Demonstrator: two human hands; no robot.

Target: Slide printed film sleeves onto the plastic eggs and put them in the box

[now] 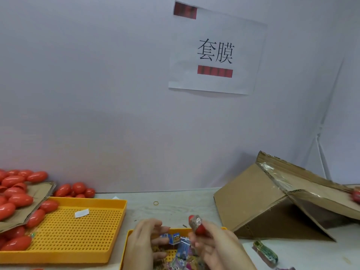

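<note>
Right hand (216, 244) grips a red plastic egg (198, 226), its printed film sleeve (195, 221) partly on, above the small yellow tray (126, 248). Left hand (144, 242) pinches a loose sleeve (174, 237). Recommend seating the film squarely before boxing.

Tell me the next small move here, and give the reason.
Probably carry the egg right and drop it into the cardboard box. The right hand grips it with a film sleeve already around it, while the left hand is among the loose sleeves in the small tray.
</note>
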